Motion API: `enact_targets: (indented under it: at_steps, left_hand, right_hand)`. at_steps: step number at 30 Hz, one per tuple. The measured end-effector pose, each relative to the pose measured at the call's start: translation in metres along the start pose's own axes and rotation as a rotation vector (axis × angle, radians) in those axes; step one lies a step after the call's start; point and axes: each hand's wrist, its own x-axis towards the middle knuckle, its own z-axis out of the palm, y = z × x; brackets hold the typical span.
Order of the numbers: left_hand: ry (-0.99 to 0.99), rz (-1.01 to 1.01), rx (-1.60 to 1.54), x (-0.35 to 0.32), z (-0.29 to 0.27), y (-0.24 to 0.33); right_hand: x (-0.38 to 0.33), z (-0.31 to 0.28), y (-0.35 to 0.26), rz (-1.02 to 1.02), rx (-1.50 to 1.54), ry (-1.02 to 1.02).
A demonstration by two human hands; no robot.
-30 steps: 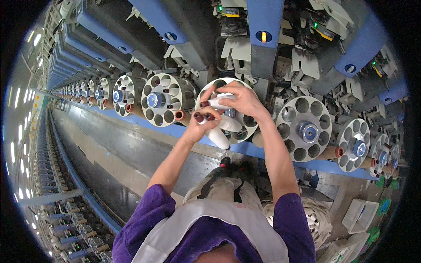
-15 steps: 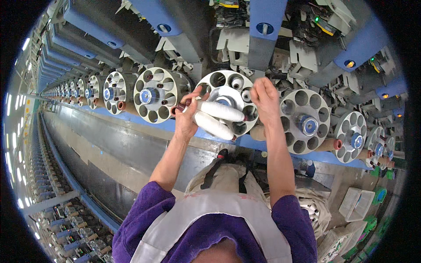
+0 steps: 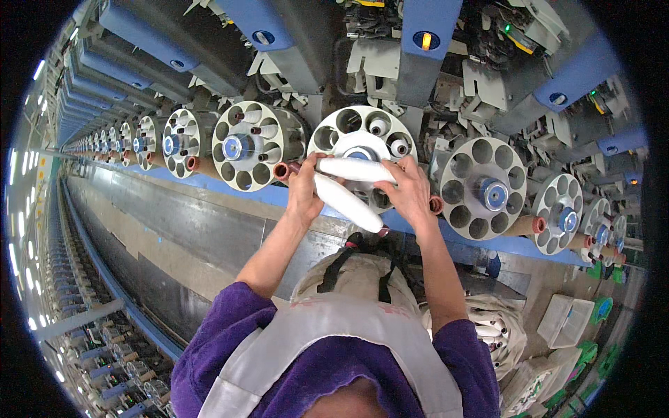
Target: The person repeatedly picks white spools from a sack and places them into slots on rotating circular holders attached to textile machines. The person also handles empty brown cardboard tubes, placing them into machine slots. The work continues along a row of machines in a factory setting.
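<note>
My left hand (image 3: pixel 304 187) grips two white yarn bobbins: one (image 3: pixel 357 169) lies level across the front of a round grey magazine wheel (image 3: pixel 362 143), the other (image 3: pixel 346 203) slants down to the right below it. My right hand (image 3: pixel 409 192) holds the right end of the level bobbin, close to the wheel's lower right holes. The wheel has several round pockets, some with tube ends showing. Both forearms reach up from purple sleeves, over a pale apron.
More magazine wheels (image 3: pixel 249 145) (image 3: pixel 483 189) line the blue and grey winding machine to both sides. A cloth bag (image 3: pixel 498 327) with bobbins hangs at my right hip. White bins (image 3: pixel 570 320) sit at lower right. A long metal trough (image 3: pixel 160 230) runs left.
Both hands dropped slightly from the wheel's face. The bobbins shifted in my grip; the right hand moved from the wheel's rim onto the upper bobbin's end.
</note>
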Motion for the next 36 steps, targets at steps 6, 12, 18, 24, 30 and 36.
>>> enact_targets:
  at_steps: [6,12,18,24,30,36]
  left_hand:
    - [0.011,0.121,0.271,-0.011,0.020,0.004]
    - [-0.100,0.299,0.566,-0.008,0.048,-0.014]
    - [-0.379,0.405,0.734,0.008,0.048,-0.018]
    - [-0.642,0.515,0.199,0.011,0.036,0.002]
    - [-0.653,0.648,0.223,0.006,0.039,-0.011]
    - [-0.400,1.028,0.685,-0.008,0.037,-0.057]
  right_hand:
    - [-0.013,0.018,0.008,-0.074,0.040,0.230]
    - [-0.015,0.014,0.020,-0.178,-0.366,0.070]
    - [-0.005,0.003,0.016,0.119,0.328,0.270]
    - [-0.001,-0.018,-0.015,0.405,1.196,-0.101]
    - [0.008,-0.001,-0.028,0.409,0.885,-0.231]
    - [-0.039,0.049,-0.022,0.380,0.707,0.314]
